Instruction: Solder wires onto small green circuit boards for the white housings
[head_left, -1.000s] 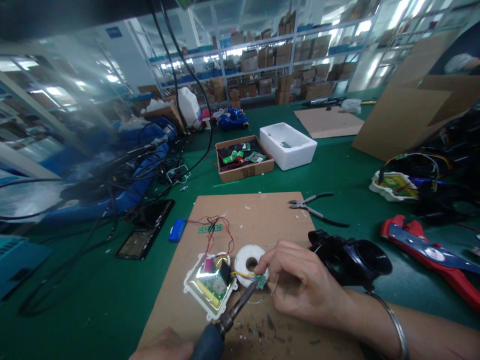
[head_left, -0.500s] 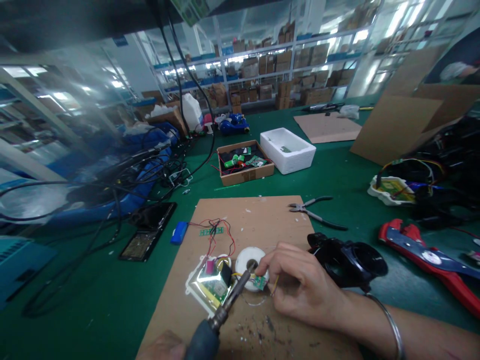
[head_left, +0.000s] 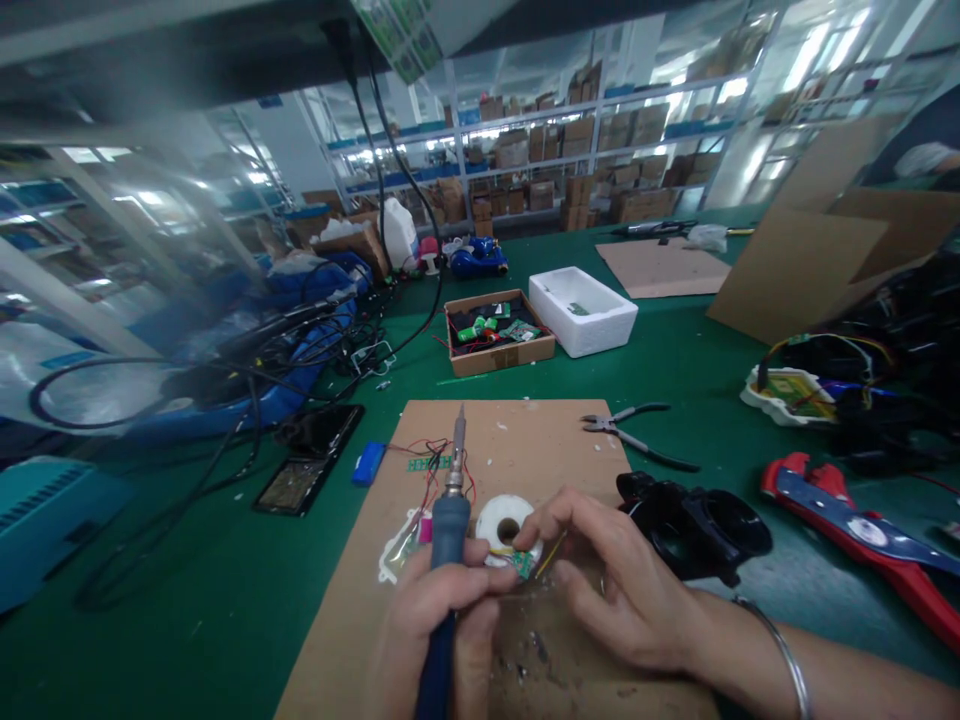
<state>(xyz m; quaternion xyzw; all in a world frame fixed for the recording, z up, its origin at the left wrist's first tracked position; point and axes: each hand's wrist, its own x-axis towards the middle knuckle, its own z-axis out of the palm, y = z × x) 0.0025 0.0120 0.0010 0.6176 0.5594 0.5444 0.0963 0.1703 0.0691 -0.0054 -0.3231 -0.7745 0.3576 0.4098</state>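
Note:
A soldering iron (head_left: 450,530) with a dark blue handle is held in my left hand (head_left: 442,620), its metal tip pointing up and away over the cardboard sheet (head_left: 540,440). Fingertips of the same hand reach a small green circuit board (head_left: 523,566) at the near edge of a white solder spool (head_left: 491,515). My right hand (head_left: 622,580) has its thumb and index finger apart; the index fingertip is at the spool and board. Between thumb and board sticks out a yellow wire (head_left: 551,556). Left of the spool, my left hand partly hides a white-edged translucent part (head_left: 391,560).
Diagonal cutters (head_left: 611,425), a black plastic housing (head_left: 697,525) and red-handled wire strippers (head_left: 847,520) lie rightward. A blue battery (head_left: 368,464) with wires sits left. Beyond are a cardboard box of parts (head_left: 502,357) and a white foam box (head_left: 600,335).
My left hand has come forward with the soldering iron, swinging its tip from the board up and away. My right thumb and index finger have spread apart. The view has shifted slightly.

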